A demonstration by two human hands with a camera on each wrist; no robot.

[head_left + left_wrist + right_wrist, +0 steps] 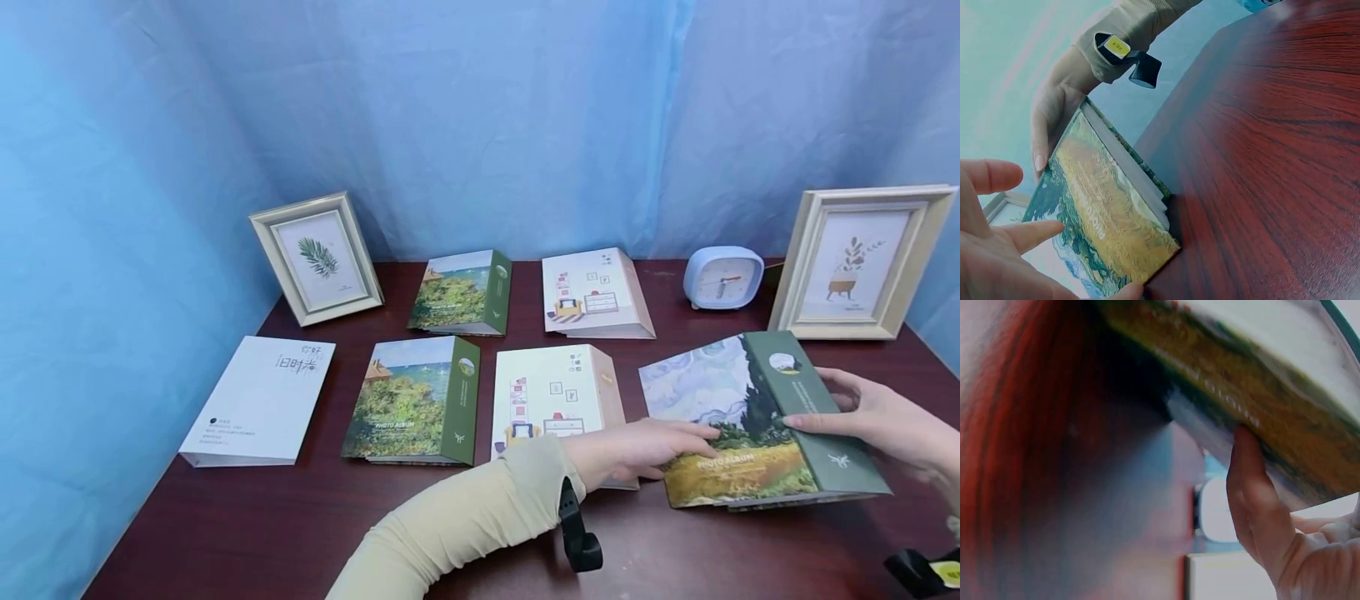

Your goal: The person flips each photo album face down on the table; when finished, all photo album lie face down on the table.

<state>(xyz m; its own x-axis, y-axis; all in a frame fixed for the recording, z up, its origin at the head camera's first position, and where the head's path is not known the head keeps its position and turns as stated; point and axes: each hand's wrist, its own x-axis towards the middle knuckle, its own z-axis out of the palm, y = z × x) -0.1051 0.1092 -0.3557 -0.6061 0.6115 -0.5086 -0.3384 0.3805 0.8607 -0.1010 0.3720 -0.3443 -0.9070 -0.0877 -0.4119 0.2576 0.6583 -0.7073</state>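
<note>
A photo album point(742, 483) with a painted wheat-field cover and green spine tilts slightly off the table at the front right. My right hand point(862, 417) grips it by the spine, thumb on the front and fingers behind. In the right wrist view, fingers point(1250, 481) press against a cover of the album point(1297, 425). My left hand point(641, 446) reaches across from the left with fingers spread and fairly straight. Its fingertips touch the front cover's lower left part. The left wrist view has these fingers point(1029, 236) beside the album point(1104, 206), its page edges showing.
Seaside-garden albums point(408, 400) and cream room-drawing albums point(592, 292) stand in two rows on the dark red table point(262, 533). A white album point(262, 400) is at left. Picture frames point(318, 258) flank the back, with a blue clock point(723, 279) at right. Blue curtains point(465, 125) hang behind.
</note>
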